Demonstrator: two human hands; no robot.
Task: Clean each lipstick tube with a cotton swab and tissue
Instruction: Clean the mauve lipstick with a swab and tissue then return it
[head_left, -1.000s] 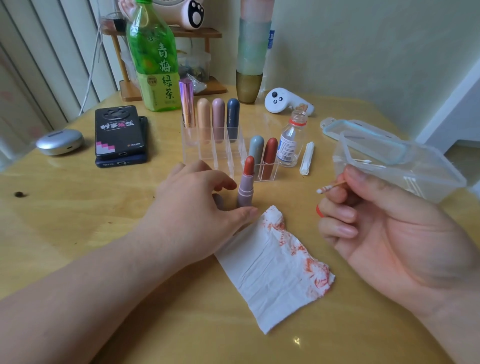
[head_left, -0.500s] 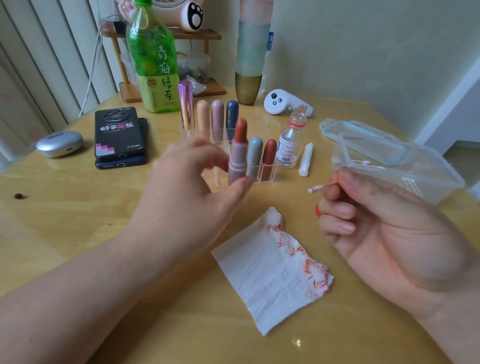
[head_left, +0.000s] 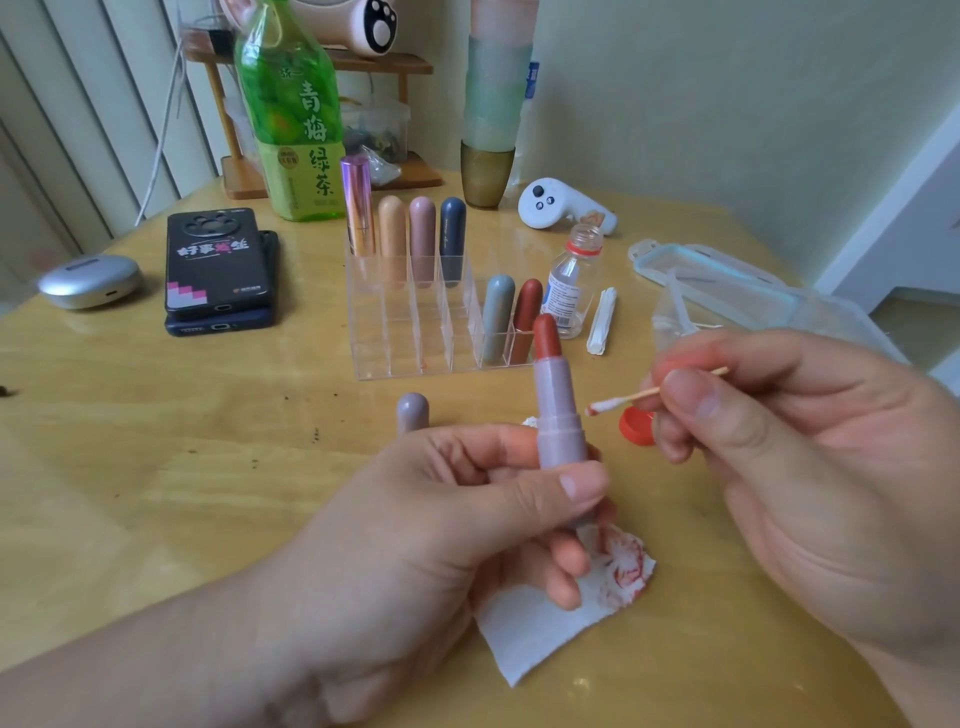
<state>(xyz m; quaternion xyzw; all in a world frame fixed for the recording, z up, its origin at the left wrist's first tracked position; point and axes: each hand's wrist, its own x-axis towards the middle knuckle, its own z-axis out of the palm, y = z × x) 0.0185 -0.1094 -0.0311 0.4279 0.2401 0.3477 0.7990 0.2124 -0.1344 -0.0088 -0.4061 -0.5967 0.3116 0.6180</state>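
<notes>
Your left hand curls round the lilac lipstick tube, thumb across its base, holding it upright above the red-stained tissue, which lies toward the near edge of the table. The tube's red stick is wound out. Your right hand pinches the cotton swab between thumb and fingers, its red-smeared tip just beside the tube's collar; whether they touch is unclear. The lilac cap stands in front of the clear organiser. At the far edge, the green bottle reads 青梅绿茶. The label on the small clear bottle is too small to read.
</notes>
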